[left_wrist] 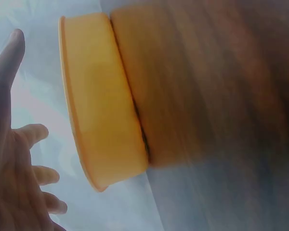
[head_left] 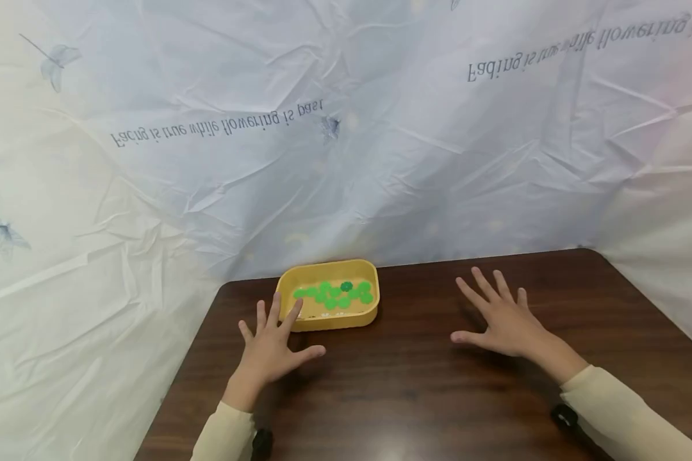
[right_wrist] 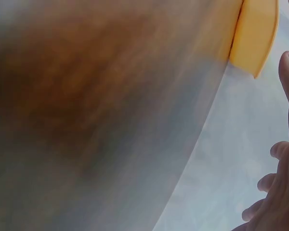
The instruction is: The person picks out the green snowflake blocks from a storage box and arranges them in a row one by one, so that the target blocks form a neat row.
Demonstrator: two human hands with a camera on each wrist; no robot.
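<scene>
A yellow tray [head_left: 329, 321] with raised walls stands at the back of the dark wooden table. Inside it lie several light green flower-shaped pieces [head_left: 344, 302] and one darker green flower-shaped piece [head_left: 346, 286]. My left hand [head_left: 270, 351], fingers spread and holding nothing, hovers by the tray's near left corner and overlaps it in the head view. Off to the right of the tray, my right hand [head_left: 504, 322] is also spread wide above the table with nothing in it. In the left wrist view the tray's outer wall [left_wrist: 103, 101] fills the middle, beside the left hand [left_wrist: 19, 163].
The brown tabletop [head_left: 415, 371] reaches back to a pale printed cloth [head_left: 380, 160] that hangs behind and along both sides. Black wrist bands [head_left: 564, 416] show under the light sleeves [head_left: 628, 410].
</scene>
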